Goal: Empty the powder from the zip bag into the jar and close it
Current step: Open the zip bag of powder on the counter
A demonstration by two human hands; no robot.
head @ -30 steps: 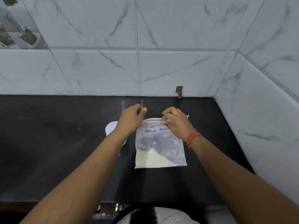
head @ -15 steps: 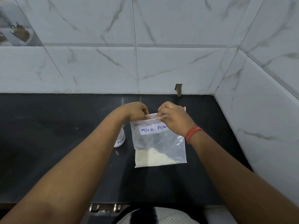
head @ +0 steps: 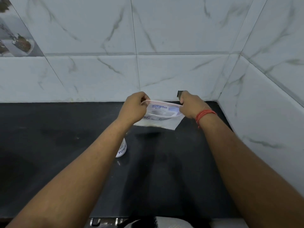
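Note:
A clear zip bag (head: pixel 162 115) with white powder is held up above the black counter (head: pixel 49 142), its mouth pulled open toward me. My left hand (head: pixel 135 109) pinches the left end of the bag's top edge. My right hand (head: pixel 189 104), with a red thread at the wrist, pinches the right end. A small clear jar (head: pixel 121 149) with a white label stands on the counter under my left forearm, which hides most of it. Whether the jar has a lid on cannot be seen.
White marble-look tiled walls (head: pixel 164 71) close the counter at the back and on the right (head: pixel 263 120). A small dark notch (head: pixel 179 93) sits in the back wall behind my right hand. The counter's front edge (head: pixel 107 218) runs along the bottom.
Both hands have lifted the bag off the counter and pulled its top apart, so the mouth is open. The powder end now hangs away from me.

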